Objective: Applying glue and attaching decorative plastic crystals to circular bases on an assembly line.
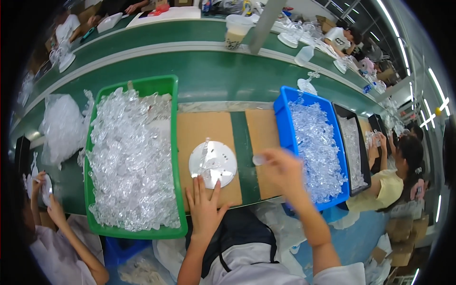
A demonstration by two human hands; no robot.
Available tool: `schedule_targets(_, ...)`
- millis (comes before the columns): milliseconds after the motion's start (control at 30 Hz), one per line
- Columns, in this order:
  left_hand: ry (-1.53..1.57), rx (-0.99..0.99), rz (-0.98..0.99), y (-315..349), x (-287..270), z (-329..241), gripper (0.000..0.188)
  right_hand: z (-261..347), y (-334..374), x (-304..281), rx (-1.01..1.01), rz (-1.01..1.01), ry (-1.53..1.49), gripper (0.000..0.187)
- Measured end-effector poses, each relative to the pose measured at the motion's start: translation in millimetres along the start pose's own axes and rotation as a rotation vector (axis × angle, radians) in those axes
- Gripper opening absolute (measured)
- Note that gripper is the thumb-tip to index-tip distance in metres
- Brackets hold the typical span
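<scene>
A round white plate (225,161) with small dark holes lies on a cardboard sheet (190,126) in front of me. On the plate rests a clear plastic piece (205,160). My left hand (205,209) has its fingers spread, and the fingertips touch the plate's near edge. To the right of the plate, my right hand (286,173) is blurred by motion and pinches a small, pale, round piece (258,160) between its fingertips. That piece is too blurred to tell its exact kind.
Left of the plate stands a green bin (177,142) full of clear plastic pieces. A blue bin (279,114) and a black tray (368,171), both filled, stand to the right. Across the bench is a drink cup (236,33). Co-workers sit on both sides and opposite.
</scene>
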State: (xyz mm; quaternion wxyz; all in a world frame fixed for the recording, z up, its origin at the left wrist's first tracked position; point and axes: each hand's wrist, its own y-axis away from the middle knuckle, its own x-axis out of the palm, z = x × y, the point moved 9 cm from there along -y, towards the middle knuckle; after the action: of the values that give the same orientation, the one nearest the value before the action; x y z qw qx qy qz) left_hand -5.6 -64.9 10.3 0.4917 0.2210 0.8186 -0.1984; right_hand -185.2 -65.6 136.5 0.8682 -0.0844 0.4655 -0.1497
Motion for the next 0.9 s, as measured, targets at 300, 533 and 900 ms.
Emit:
schedule_targets(300,0.044,0.037,-0.015,-6,4,-9,0.062,-137,-25,-57,-0.241,0.276,0.772,0.033)
schedule_targets(533,0.020,0.007,-0.020,1,5,0,0.061,-103,10,-103,0.222,0.009,0.040,0.026)
schedule_targets(900,0.004,0.017,-0.001,-5,8,-6,0.061,-53,61,91,0.442,-0.007,-0.747,0.044)
